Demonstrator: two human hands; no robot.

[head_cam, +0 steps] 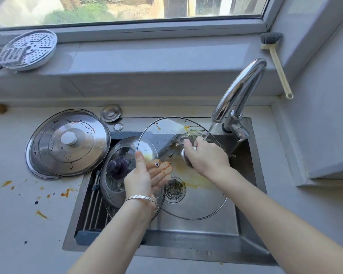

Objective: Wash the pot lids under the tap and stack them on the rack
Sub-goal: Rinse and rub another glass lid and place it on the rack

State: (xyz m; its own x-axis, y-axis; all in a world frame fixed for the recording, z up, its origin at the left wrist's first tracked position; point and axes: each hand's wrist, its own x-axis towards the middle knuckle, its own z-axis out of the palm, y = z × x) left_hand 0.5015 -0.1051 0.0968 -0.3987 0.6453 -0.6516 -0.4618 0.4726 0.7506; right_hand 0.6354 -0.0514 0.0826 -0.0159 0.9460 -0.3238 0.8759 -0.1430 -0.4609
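Glass lid (196, 198) tilted over sink (186, 252) under running tap (240, 89); left hand (141, 178) pinches it, thumb above, fingers beneath; right hand (204, 155) curls round apparent steel scourer; judged slippery, breakable, safest gripped at rim.

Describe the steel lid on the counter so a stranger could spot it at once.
Find the sink; on the counter just left of its far corner lies the steel lid. Unlike the glass lids over the sink, it is solid metal with a white knob, and it dwarfs the small metal cap behind it.
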